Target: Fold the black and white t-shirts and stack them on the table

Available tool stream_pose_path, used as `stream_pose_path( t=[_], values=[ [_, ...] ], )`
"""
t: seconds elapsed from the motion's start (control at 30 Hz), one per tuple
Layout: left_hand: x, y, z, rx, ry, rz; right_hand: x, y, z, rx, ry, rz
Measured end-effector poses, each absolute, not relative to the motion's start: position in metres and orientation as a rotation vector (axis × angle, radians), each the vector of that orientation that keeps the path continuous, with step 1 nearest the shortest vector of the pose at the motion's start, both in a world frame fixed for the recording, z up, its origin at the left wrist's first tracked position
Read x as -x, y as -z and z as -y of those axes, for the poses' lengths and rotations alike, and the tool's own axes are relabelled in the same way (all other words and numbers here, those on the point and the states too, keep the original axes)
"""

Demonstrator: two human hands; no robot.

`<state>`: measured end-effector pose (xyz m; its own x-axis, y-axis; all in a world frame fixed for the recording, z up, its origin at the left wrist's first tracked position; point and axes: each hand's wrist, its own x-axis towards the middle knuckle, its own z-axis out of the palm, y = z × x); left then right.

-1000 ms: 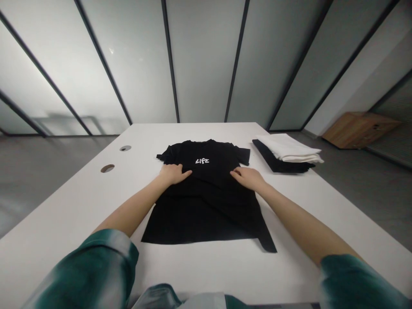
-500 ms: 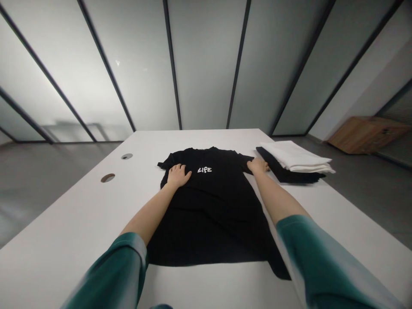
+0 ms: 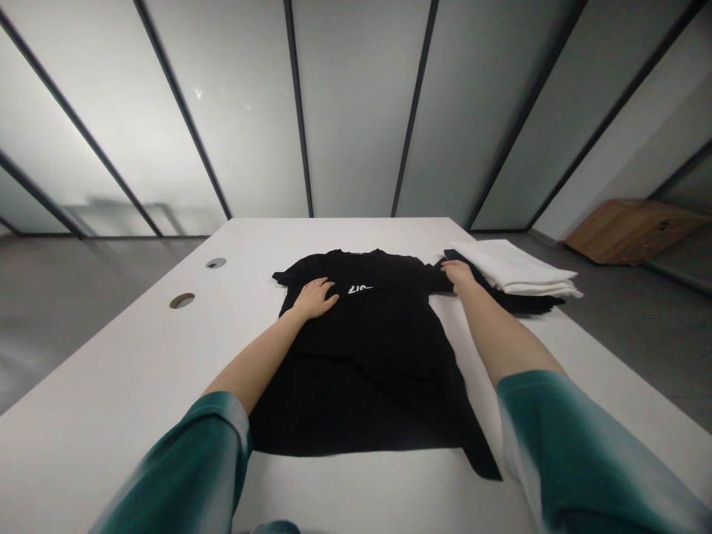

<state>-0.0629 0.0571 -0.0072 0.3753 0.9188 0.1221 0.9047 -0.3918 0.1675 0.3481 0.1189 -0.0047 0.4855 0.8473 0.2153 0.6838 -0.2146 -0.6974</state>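
My left hand [image 3: 314, 298] lies open on the black T-shirt [image 3: 361, 371], and my right hand [image 3: 459, 276] is at the sleeve [image 3: 438, 280], can't tell if it's gripping. Shirt's not folded up yet; folded stack [image 3: 512, 268] sits upper right.

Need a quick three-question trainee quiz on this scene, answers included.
1. What is the left hand resting on? A) the floor B) the black T-shirt C) a cardboard box
2. True or false: the white folded cloth lies on top of a black folded pile.
3. Fill in the blank: the white table has ___ round holes near its left side.

Key: 1. B; 2. true; 3. two
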Motion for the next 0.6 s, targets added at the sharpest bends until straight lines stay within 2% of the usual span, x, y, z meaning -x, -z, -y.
stream_pose_path(
  t=[0.1,0.23,0.37,0.43,0.5,0.6],
  values=[
    [0.063,0.009,-0.059,-2.515,-0.288,-1.714,-0.339,-0.009,-0.113,2.031,-0.203,1.257],
    [0.063,0.01,-0.057,-2.52,-0.298,-1.734,-0.31,-0.029,-0.097,2.01,0.073,1.484],
    [0.062,0.009,-0.054,-2.525,-0.315,-1.737,-0.27,-0.04,-0.086,1.981,0.094,1.609],
    [0.062,0.008,-0.053,-2.528,-0.318,-1.74,-0.254,-0.042,-0.085,1.875,-0.056,1.663],
    [0.062,0.008,-0.053,-2.525,-0.315,-1.75,-0.246,-0.042,-0.088,1.708,-0.359,1.662],
    [0.063,0.008,-0.053,-2.521,-0.317,-1.755,-0.247,-0.042,-0.091,1.533,-0.68,1.458]
  ],
)
